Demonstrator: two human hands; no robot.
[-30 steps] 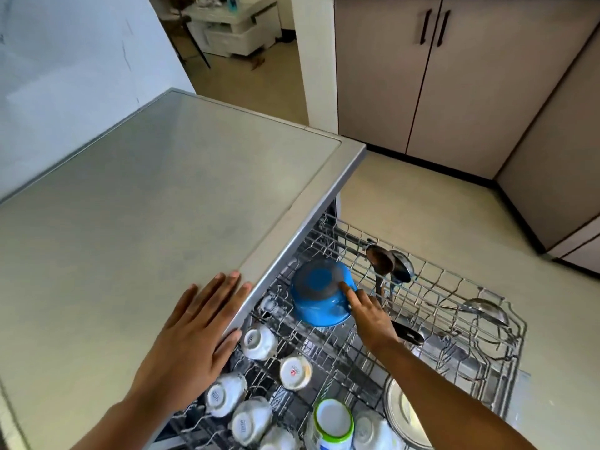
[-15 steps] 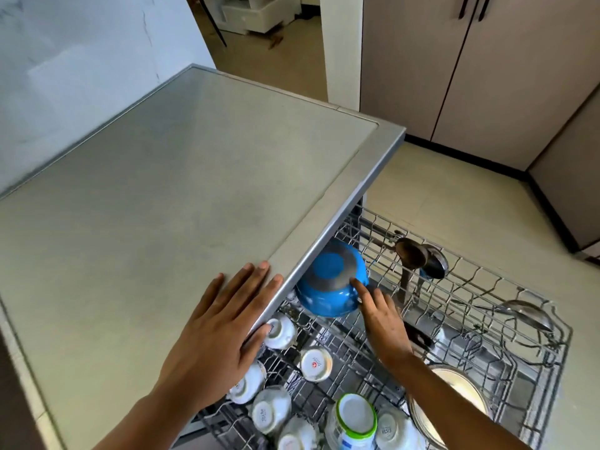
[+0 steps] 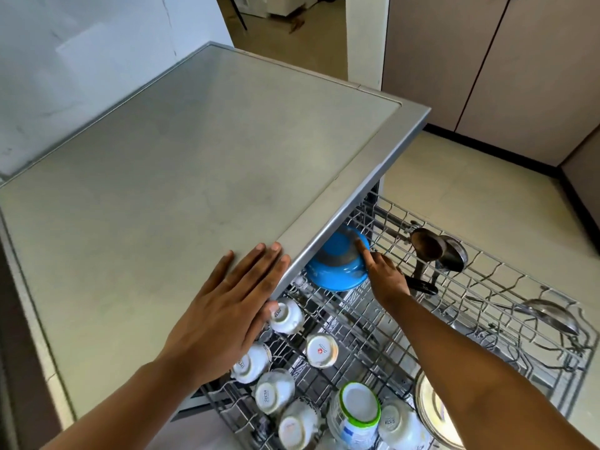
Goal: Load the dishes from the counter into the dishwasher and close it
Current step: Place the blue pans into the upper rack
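Observation:
A blue bowl [image 3: 337,271] lies upside down at the back of the pulled-out dishwasher rack [image 3: 487,271], partly hidden under the counter's edge. My right hand [image 3: 386,277] grips the bowl's right rim, with the index finger stretched over its grey base. My left hand [image 3: 227,313] rests flat and open on the front edge of the steel counter [image 3: 194,173], holding nothing. Several white cups [image 3: 321,349] stand upside down in the rack below my left hand.
A green-rimmed jar [image 3: 357,407] and a steel plate [image 3: 425,404] sit at the rack's near end. Two ladles [image 3: 425,245] and a strainer [image 3: 548,315] lie on the rack's right side. Beige cabinets [image 3: 487,60] line the far wall across a tiled floor.
The view has shifted left and closer. The blue bowl now sits farther under the counter's edge, my right hand still on it. My left hand stays on the counter.

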